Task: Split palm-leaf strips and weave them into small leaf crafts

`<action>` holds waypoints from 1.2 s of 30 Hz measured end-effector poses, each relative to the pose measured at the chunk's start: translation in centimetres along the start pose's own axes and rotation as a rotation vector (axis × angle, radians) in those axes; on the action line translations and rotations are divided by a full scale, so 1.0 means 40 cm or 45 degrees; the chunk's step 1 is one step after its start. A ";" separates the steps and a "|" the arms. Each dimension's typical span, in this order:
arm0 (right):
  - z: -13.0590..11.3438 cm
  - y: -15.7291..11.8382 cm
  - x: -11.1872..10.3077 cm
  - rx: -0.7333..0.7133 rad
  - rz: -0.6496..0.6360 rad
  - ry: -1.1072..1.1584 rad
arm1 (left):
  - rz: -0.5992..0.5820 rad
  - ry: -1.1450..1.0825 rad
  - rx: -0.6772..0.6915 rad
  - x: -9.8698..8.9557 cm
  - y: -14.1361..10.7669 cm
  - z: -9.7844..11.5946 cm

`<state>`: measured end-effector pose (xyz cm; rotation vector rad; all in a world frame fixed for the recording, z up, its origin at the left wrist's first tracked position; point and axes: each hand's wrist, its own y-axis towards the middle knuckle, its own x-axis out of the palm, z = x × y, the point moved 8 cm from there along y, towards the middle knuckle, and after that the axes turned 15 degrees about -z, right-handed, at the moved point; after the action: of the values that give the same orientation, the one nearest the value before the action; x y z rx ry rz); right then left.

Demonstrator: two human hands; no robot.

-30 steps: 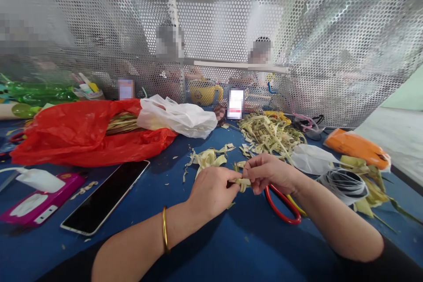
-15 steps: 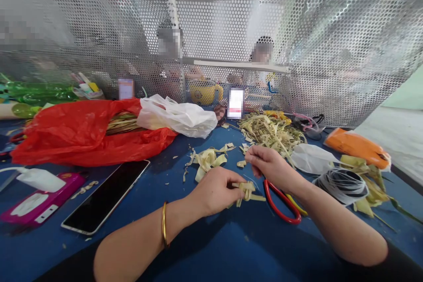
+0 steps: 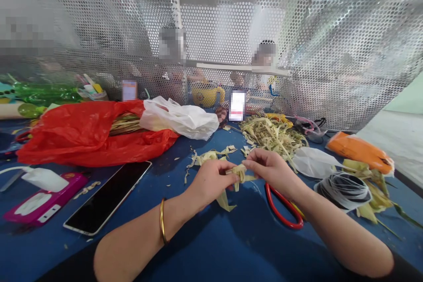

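Pale yellow-green folded leaf strips [image 3: 238, 172] are pinched in my left hand [image 3: 211, 181], which wears a gold bangle on the wrist. My right hand [image 3: 269, 169] meets them from the right, its thumb and fingertips closed on their upper edge. A loose leaf end [image 3: 225, 202] hangs below my left fingers. Red-handled scissors [image 3: 284, 213] lie under my right wrist, their blades hidden. Leaf scraps [image 3: 206, 157] lie just behind my left hand.
A pile of leaf strips [image 3: 272, 134] lies behind my right hand. On the left are a black phone [image 3: 109, 197], a magenta power bank [image 3: 48, 202] and a red bag [image 3: 72, 132]. A coil of white cord [image 3: 343, 190] sits right. A perforated metal screen [image 3: 231, 31] stands behind.
My right hand has moved left and now touches the leaf piece in my left hand. That piece has shifted slightly up and left, and a loose leaf end now hangs below it.
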<state>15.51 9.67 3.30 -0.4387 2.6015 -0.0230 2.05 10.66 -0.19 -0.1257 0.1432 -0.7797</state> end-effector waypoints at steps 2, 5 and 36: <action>-0.027 -0.014 -0.010 -0.078 0.118 -0.197 | 0.125 -0.161 -0.020 -0.018 -0.005 -0.003; -0.063 -0.036 0.002 -0.161 0.218 -0.500 | 0.199 -0.358 -0.026 -0.025 -0.008 -0.012; 0.026 0.002 0.038 0.009 0.008 0.431 | -0.247 -0.280 -0.227 0.059 -0.009 -0.027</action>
<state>14.74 9.34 1.66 -0.4573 2.9334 -0.1128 3.27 8.69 -1.39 -0.3975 -0.0086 -0.9401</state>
